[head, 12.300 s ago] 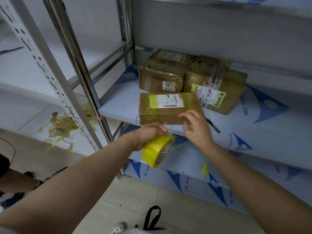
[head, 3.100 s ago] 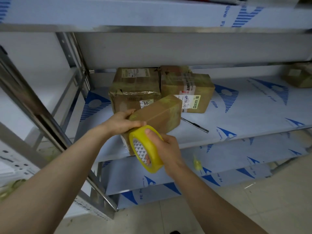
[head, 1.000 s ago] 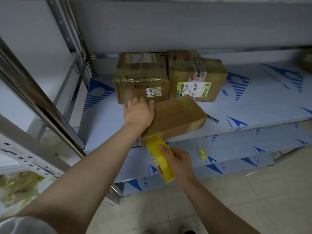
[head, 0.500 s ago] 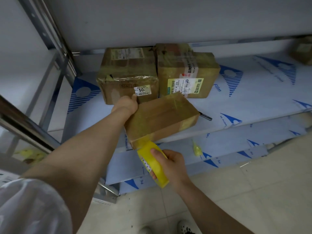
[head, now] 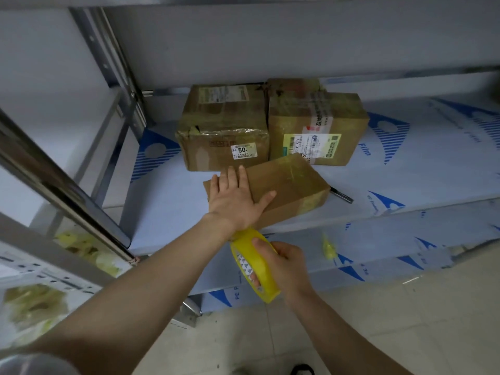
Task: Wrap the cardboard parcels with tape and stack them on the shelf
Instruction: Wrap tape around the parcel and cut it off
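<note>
While half a second back the left hand (head: 234, 200) was hooked over the far corner of the parcel (head: 286, 185), it's now laid flat on top, fingers straight and together, thumb spread off to the side, palm pressing down; the parcel itself has settled on the shelf (head: 173, 207) near the front edge, just in front of the two bigger boxes (head: 224, 131), where a few seconds ago it was tipped up in the hands. Right hand (head: 286, 266) hasn't really moved; it grips the tape roll (head: 266, 278) below the shelf edge, thumb on the outside, fingers through the core. Tape seems to run up from the roll to the near face, but the wrist hides the join so can't say for sure. My read: that's a smoothing press, sticking the last strip down; next would be tearing the tape off, then stacking this one with the boxes. Some dark tool (head: 342, 195) pokes out behind the parcel; cutter maybe, too small to tell.
</note>
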